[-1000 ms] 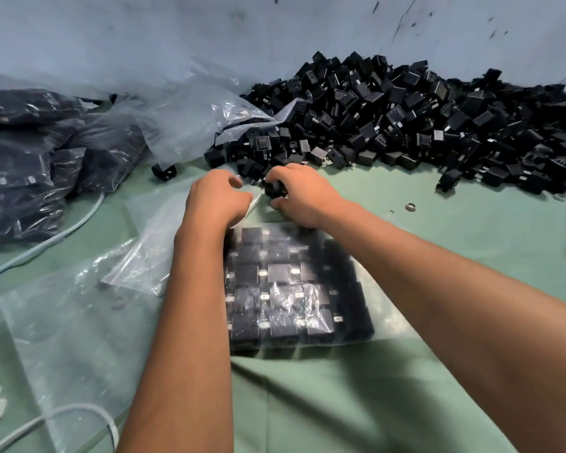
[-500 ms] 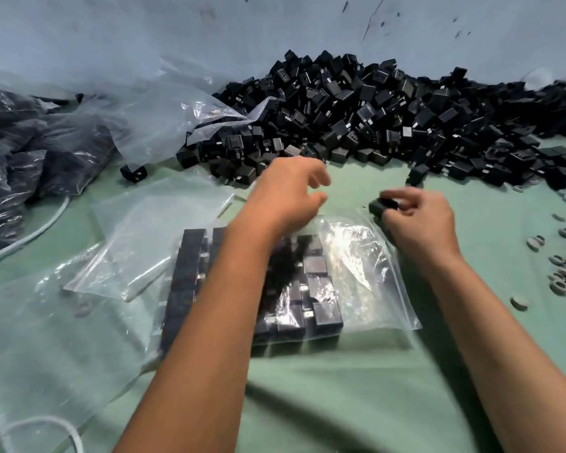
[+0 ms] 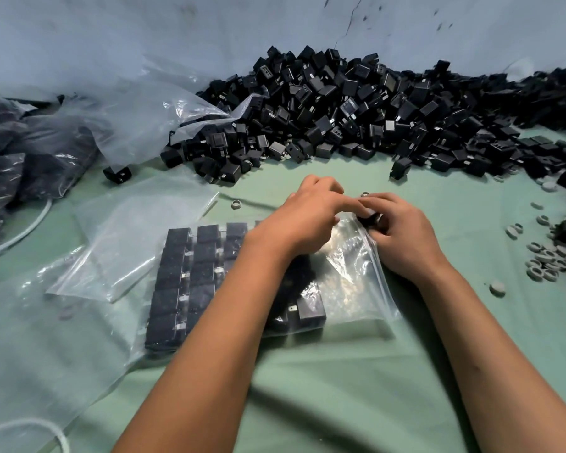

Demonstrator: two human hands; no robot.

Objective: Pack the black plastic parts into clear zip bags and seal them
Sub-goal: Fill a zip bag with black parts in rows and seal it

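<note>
A clear zip bag [image 3: 356,282] lies on the green table, holding neat rows of black plastic parts [image 3: 190,276] on its left side; its right side holds none. My left hand [image 3: 307,217] reaches across to the bag's far right corner, fingers curled and pinching the bag's mouth there. My right hand [image 3: 402,233] meets it at that corner and grips a black part [image 3: 371,220] at the opening. My left forearm hides the middle rows. A big heap of loose black parts [image 3: 356,109] runs along the back wall.
Empty clear bags [image 3: 134,230] lie left of the packed one, and a larger sheet [image 3: 46,338] at the near left. Filled dark bags [image 3: 20,152] are stacked far left beside a white cable [image 3: 23,230]. Grey rings [image 3: 546,256] are scattered at right.
My left hand moved right to meet my right hand at the bag's far right corner. My right hand brought the black part to the bag's mouth. The view shifted slightly.
</note>
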